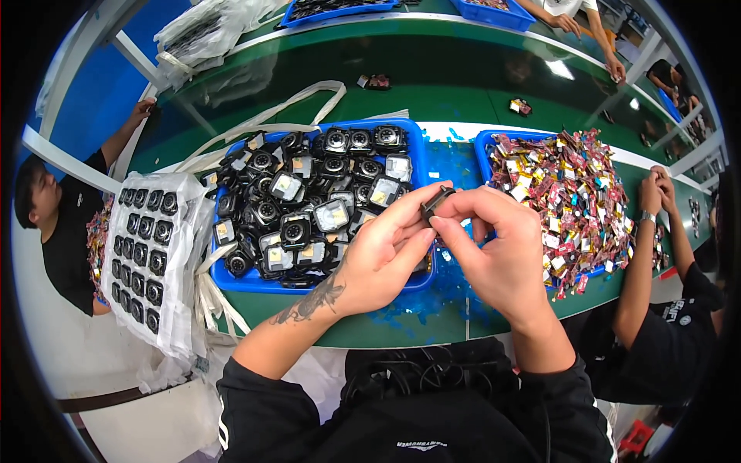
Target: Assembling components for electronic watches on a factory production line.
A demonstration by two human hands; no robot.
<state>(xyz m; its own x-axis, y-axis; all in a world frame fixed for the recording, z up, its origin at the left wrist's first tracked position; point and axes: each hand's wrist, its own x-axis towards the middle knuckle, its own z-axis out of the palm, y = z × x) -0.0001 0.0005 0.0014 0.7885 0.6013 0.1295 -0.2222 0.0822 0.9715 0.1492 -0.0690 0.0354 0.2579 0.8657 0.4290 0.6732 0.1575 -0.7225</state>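
Note:
In front of me, both hands meet on a small black watch case (437, 202), seen nearly edge-on. My left hand (390, 251) grips it between thumb and fingers from the left. From the right, my right hand (498, 239) pinches it with thumb and forefinger; the fingers hide part of it. Just left of my hands is a blue tray (421, 154) heaped with black watch cases (296, 230), some showing round backs, others pale square insides. A second blue tray (485, 147), to the right, is piled with small circuit boards (567, 201) in red, yellow and white.
Stacked plastic trays of watch cases (141, 255) stand at the left. A white strap (309, 94) lies behind the case tray. Blue scraps (440, 297) litter the green bench (347, 328). A belt (448, 85) runs beyond, carrying a few parts. Co-workers sit left, right and across.

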